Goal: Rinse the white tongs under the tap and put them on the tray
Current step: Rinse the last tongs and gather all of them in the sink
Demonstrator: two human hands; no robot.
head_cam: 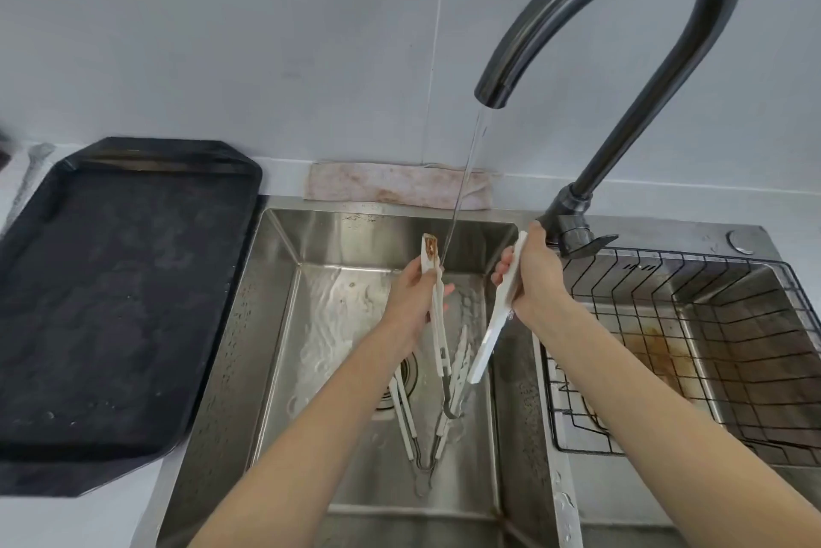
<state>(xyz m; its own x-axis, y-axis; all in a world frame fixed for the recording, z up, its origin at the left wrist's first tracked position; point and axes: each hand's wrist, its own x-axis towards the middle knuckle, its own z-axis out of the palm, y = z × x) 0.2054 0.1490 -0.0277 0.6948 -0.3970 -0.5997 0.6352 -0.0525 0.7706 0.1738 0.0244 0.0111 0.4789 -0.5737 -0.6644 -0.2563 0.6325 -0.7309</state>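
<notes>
Here both hands grip flat white plastic tongs: left hand (411, 296) on tongs (437, 325), right hand (535, 276) on another pair (495, 325), above the steel sink (275, 325); matte black tray (120, 294) at nine o'clock.

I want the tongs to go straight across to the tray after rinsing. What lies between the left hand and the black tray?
In the head view, only the sink's steel left wall and rim lie between the left hand and the black tray; nothing stands there.
</notes>
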